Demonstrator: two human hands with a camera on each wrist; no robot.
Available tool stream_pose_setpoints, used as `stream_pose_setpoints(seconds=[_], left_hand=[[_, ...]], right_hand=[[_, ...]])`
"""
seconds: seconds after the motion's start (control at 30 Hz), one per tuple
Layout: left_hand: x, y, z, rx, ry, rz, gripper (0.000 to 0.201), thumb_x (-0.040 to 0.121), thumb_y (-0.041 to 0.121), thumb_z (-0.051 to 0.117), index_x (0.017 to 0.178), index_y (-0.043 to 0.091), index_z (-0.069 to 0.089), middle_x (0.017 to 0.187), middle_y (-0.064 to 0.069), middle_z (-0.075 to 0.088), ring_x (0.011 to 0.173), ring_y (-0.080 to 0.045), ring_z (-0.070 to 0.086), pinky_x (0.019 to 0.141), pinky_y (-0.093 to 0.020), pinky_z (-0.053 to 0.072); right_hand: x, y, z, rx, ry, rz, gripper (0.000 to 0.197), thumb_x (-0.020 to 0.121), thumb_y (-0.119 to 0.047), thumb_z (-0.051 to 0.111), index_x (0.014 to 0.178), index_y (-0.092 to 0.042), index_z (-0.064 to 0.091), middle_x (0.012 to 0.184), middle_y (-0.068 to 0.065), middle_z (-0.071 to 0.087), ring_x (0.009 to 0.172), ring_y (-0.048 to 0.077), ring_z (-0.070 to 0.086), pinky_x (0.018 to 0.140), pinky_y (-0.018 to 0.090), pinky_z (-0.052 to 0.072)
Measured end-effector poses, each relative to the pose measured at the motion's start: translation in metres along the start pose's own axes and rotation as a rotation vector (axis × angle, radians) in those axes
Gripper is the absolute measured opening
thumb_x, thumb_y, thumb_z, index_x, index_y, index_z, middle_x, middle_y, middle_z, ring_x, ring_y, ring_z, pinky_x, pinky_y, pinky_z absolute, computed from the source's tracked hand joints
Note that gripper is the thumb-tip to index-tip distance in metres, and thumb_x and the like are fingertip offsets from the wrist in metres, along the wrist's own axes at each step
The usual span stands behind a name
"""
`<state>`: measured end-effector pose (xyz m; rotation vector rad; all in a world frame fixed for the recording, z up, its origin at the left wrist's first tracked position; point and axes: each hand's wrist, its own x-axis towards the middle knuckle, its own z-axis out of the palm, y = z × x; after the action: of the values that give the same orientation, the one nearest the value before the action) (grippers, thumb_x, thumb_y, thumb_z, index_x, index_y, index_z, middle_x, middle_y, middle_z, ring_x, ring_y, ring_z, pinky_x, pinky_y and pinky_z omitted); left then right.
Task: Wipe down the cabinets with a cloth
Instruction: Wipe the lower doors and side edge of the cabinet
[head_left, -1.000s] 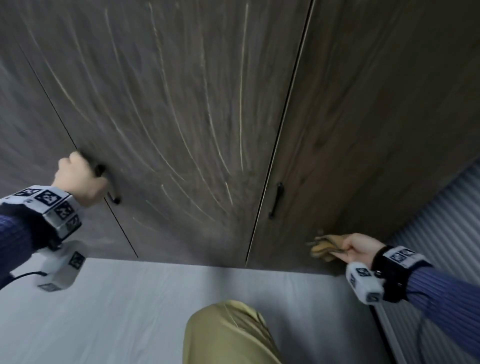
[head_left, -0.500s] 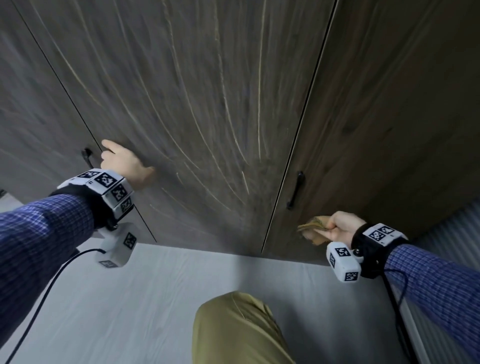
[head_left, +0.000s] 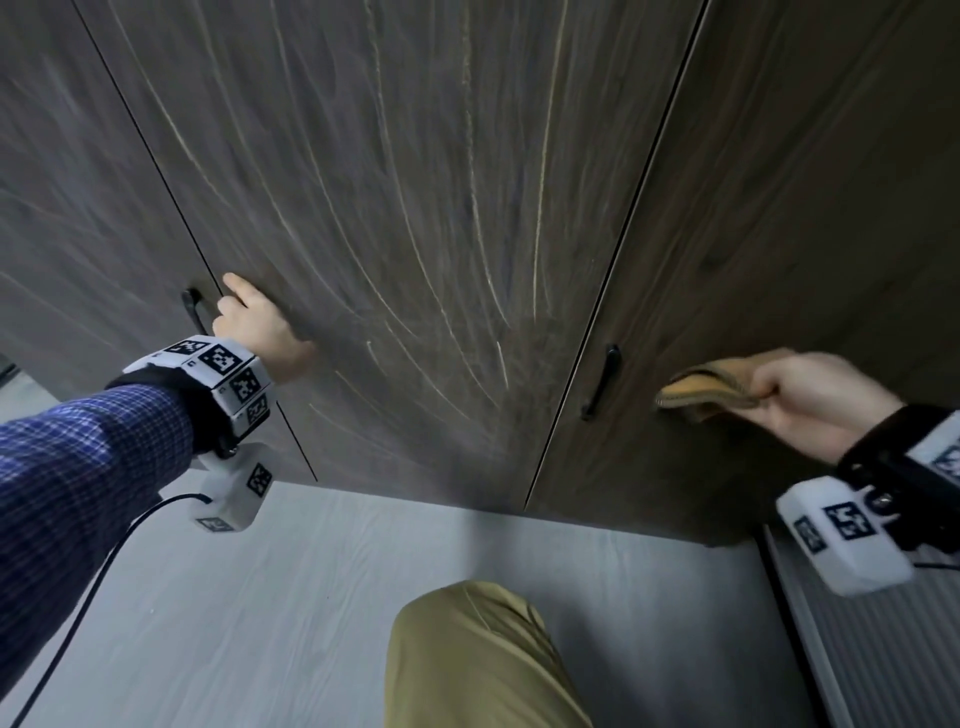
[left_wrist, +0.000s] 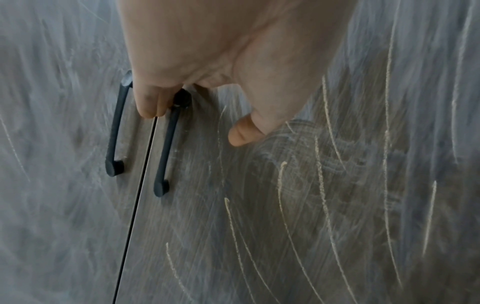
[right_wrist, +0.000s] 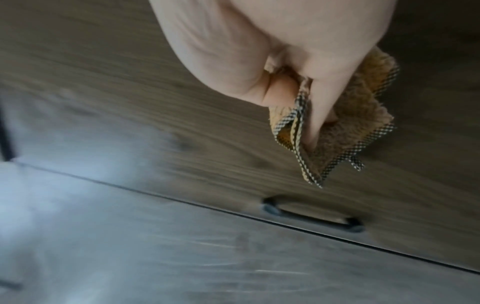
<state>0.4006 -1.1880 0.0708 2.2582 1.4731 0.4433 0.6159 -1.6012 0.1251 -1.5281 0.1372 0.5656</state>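
Dark wood-grain cabinet doors (head_left: 415, 208) fill the view, shut, with thin seams between them. My left hand (head_left: 260, 327) lies against the middle door at its left seam, index finger straight. In the left wrist view one fingertip (left_wrist: 148, 107) sits between two black handles (left_wrist: 166, 148), and the thumb sticks out to the side. My right hand (head_left: 826, 395) grips a folded tan cloth (head_left: 706, 387) with a checked edge (right_wrist: 335, 164), close in front of the right door (head_left: 805, 182). The cloth is just right of that door's black handle (head_left: 601, 382). Contact between cloth and door is unclear.
A pale grey floor (head_left: 260, 597) runs up to the cabinet base. My knee in tan trousers (head_left: 478, 660) is bent low in the middle. A ribbed grey panel (head_left: 857, 649) stands at the right. A black cable (head_left: 78, 597) hangs from my left wrist.
My left hand let go of the handle it gripped and now lies against the door. My right hand has risen with the cloth, up beside the right door's handle.
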Motion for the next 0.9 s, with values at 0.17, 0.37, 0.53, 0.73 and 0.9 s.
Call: stream_pose_setpoints(seconds=[0.17,0.37,0.53,0.73,0.9], left_hand=[[0.002,-0.002,-0.012,0.033,-0.097,0.001,0.113,0.088,0.039,0.072,0.157,0.001,-0.008,0.155,-0.026,0.024,0.139,-0.045,0.034,0.114,-0.051,0.031],[0.001,-0.003,-0.023,0.010,-0.162,0.003,0.108,0.090,0.038,0.068,0.158,0.006,-0.010,0.158,-0.021,0.019,0.142,-0.041,0.032,0.115,-0.047,0.033],[0.003,-0.010,-0.022,0.038,-0.189,0.034,0.110,0.088,0.041,0.068,0.157,0.007,-0.011,0.157,-0.021,0.020,0.139,-0.042,0.036,0.113,-0.051,0.037],[0.007,-0.014,-0.033,0.061,-0.267,0.070,0.109,0.090,0.040,0.065,0.156,0.004,-0.014,0.157,-0.022,0.020,0.140,-0.041,0.035,0.112,-0.048,0.037],[0.006,-0.015,-0.034,0.079,-0.276,0.069,0.107,0.091,0.045,0.062,0.156,0.004,-0.012,0.158,-0.020,0.020,0.141,-0.040,0.034,0.113,-0.047,0.035]], right_hand=[[-0.049,-0.048,0.029,0.073,-0.098,-0.244,0.025,0.089,0.015,0.036,0.105,0.002,0.050,0.116,0.025,0.061,0.104,0.034,0.066,0.083,0.041,0.059],[-0.067,-0.073,0.126,-0.544,0.063,-1.270,0.034,0.072,-0.010,0.050,0.101,-0.003,0.066,0.112,0.020,0.062,0.107,0.033,0.060,0.104,0.041,0.044],[-0.052,-0.044,0.205,-1.379,0.235,-1.545,0.064,0.077,-0.041,0.053,0.134,-0.012,0.050,0.130,0.016,0.043,0.108,0.035,0.046,0.082,0.043,0.045],[-0.016,0.060,0.191,-1.864,-0.202,-1.458,0.046,0.093,-0.050,0.040,0.123,-0.020,0.057,0.125,0.004,0.052,0.103,0.025,0.047,0.076,0.040,0.039],[-0.051,-0.052,0.208,-1.605,0.292,-1.784,0.040,0.085,-0.030,0.057,0.121,-0.013,0.059,0.117,0.014,0.054,0.090,0.035,0.051,0.068,0.042,0.038]])
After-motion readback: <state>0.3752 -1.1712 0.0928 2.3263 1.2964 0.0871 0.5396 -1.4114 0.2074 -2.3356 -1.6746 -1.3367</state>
